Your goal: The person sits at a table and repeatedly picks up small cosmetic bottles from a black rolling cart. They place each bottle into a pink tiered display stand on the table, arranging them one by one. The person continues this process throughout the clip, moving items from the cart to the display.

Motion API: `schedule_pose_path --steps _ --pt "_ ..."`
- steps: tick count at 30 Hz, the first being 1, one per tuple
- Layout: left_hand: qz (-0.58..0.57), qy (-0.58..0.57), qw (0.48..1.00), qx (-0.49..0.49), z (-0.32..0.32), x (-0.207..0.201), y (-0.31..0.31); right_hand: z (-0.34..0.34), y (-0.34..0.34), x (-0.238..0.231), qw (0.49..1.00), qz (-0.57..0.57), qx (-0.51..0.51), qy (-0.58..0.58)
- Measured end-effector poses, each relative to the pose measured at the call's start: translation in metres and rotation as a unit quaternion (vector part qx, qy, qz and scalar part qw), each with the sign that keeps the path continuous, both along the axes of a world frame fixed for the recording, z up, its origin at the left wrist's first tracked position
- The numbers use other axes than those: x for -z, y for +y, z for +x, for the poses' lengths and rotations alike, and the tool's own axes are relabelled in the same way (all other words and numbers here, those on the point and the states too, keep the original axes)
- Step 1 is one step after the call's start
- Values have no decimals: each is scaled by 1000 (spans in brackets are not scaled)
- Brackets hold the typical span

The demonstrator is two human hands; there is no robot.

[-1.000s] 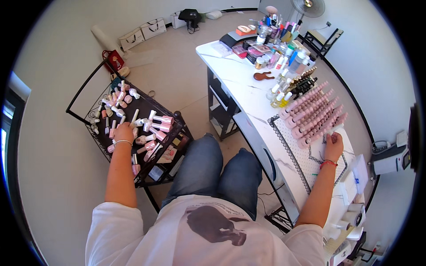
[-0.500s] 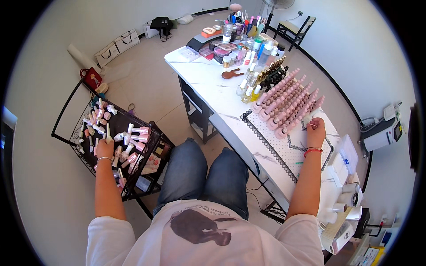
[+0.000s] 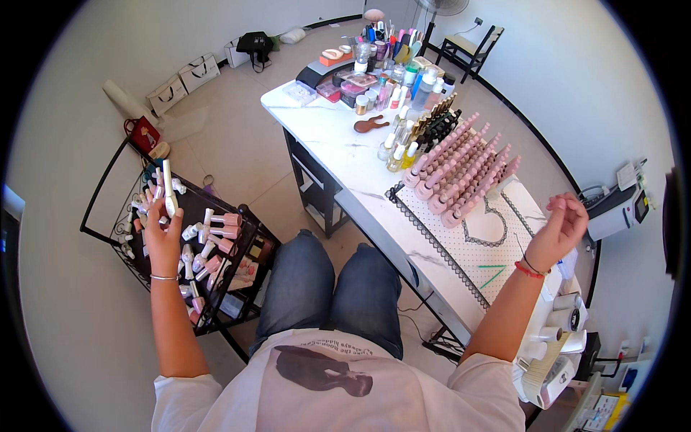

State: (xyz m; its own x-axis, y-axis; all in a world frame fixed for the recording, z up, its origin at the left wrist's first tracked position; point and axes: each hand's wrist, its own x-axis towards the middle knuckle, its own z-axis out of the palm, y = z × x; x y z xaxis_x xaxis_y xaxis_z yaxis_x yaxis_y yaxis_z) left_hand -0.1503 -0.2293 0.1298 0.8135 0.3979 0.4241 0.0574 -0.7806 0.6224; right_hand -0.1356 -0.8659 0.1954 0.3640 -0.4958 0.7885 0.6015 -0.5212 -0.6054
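Observation:
My left hand is raised over the dark cart, its fingers closed around a white nail polish bottle with a long pale cap, held upright. Loose pink and white nail polish bottles lie jumbled on the cart's top beneath it. My right hand hovers above the right side of the table, fingers loosely curled and nothing visible in them. To its left, pink nail polish bottles stand in several tight rows on the table, at the far end of a dotted, lace-edged mat.
Clear and dark bottles, a brown wooden piece and jars stand farther along the white table. Green strips lie on the mat. White rolls sit at the near right. A chair stands beyond the table.
My left hand has lifted the white nail polish bottle up from the pile on the cart. My right hand has moved right, away from the pink rows, and its fingers have loosened.

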Motion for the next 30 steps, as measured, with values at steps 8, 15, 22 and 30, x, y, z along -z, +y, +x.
schedule_pose_path --steps 8,15,22,30 --pt "-120 -76 959 244 -41 -65 -110 -64 113 -38 959 -92 -229 137" --pt "-50 -80 911 402 -49 -78 -188 -65 216 1 782 6 -544 306" --pt "-8 -94 897 432 -54 -64 -209 -74 227 27 716 159 -584 348" --pt "51 -127 951 277 -42 -81 -128 -63 140 20 896 70 -303 316"
